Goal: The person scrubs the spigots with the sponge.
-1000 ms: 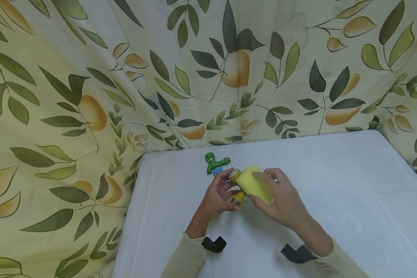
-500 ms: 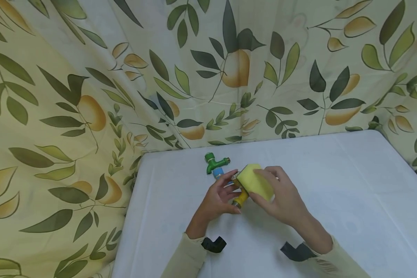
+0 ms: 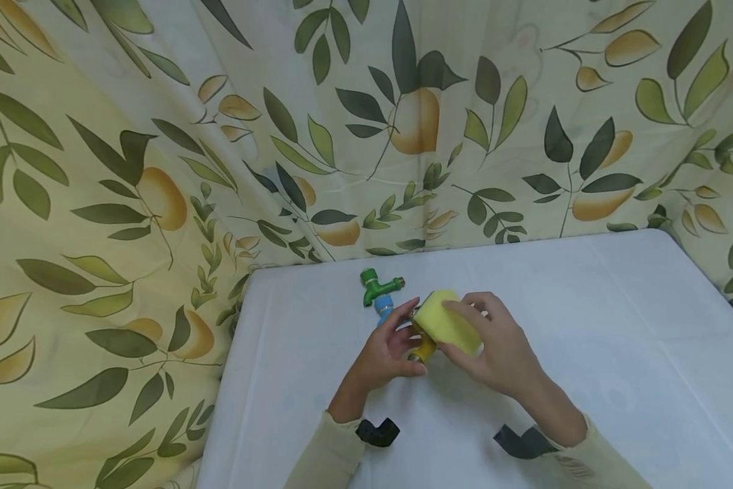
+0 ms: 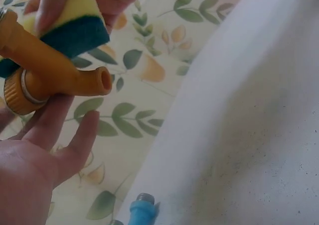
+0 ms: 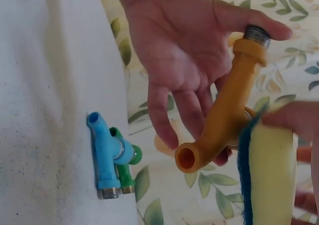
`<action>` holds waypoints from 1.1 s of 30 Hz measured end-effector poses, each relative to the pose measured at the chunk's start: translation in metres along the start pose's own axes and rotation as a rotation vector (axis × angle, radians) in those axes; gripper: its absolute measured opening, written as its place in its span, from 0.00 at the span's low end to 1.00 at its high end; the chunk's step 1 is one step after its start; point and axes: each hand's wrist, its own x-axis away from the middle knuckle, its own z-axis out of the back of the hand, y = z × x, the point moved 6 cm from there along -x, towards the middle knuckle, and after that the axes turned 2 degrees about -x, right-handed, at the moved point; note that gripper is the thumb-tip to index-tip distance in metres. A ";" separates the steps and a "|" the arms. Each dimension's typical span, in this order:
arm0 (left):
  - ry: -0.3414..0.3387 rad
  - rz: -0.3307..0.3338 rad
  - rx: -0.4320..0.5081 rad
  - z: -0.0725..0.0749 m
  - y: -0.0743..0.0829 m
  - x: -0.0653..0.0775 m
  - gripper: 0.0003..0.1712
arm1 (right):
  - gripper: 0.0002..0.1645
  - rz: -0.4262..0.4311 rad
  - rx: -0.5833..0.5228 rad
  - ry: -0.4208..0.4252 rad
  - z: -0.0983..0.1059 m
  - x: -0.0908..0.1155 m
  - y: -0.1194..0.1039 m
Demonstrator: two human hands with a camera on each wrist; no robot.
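My left hand (image 3: 380, 356) holds a yellow-orange plastic tap (image 5: 232, 103) above the table. Its thumb presses the threaded metal end, and its fingers support the far side by the ribbed cap (image 4: 22, 93). The tap's spout (image 5: 187, 158) points away from the palm. In my right hand (image 3: 505, 350), a sponge (image 3: 445, 320) is pinched between thumb and fingers. The sponge is yellow with a dark green scouring side (image 4: 75, 38), and that green side lies against the tap. From the head view, the sponge hides much of the tap.
On the white-covered table (image 3: 586, 319), a green tap (image 3: 378, 288) and a blue tap (image 5: 103, 155) lie close together, beyond my left hand. A leaf-patterned curtain (image 3: 366, 136) hangs behind the table and along its left side.
The sponge has shifted slightly left and now covers more of the tap's cap end. The tap has turned a little in my left hand, whose thumb has moved slightly right.
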 end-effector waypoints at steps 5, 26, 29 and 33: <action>0.050 0.009 -0.010 0.003 -0.001 0.001 0.65 | 0.39 0.009 0.013 0.011 0.001 -0.001 0.000; 0.047 0.057 -0.151 0.002 -0.002 0.002 0.59 | 0.37 -0.110 -0.050 -0.058 -0.001 0.001 0.006; 0.060 0.090 -0.201 0.001 -0.002 0.003 0.57 | 0.36 -0.135 -0.088 -0.089 -0.001 0.001 0.007; 0.069 0.121 -0.299 -0.001 -0.003 0.003 0.57 | 0.35 -0.142 -0.103 -0.109 0.000 0.000 0.006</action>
